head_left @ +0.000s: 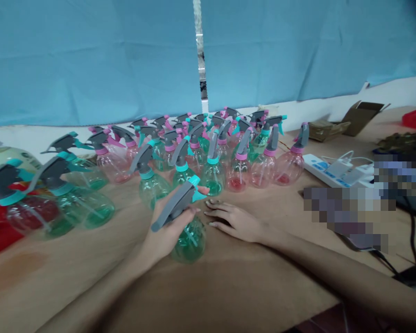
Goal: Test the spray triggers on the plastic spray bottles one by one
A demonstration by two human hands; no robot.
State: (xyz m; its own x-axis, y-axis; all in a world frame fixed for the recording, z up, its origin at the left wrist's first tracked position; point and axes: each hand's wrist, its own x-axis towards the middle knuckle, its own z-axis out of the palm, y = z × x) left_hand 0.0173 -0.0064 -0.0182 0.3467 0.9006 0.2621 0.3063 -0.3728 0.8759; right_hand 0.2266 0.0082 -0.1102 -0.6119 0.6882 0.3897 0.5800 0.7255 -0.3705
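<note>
My left hand [168,231] is wrapped round a green see-through spray bottle [190,240] with a grey trigger head and teal nozzle, holding it low over the brown table [229,286]. My right hand [234,219] lies flat on the table just right of that bottle, fingers stretched out and pointing left, holding nothing. Behind both hands stands a crowd of several spray bottles [208,152], green ones with teal collars and pink ones with pink collars.
More green and red bottles [65,194] stand at the left. A white power strip [336,169] with cables lies at the right, with a small cardboard box [360,115] behind it. A blue cloth [125,55] hangs at the back.
</note>
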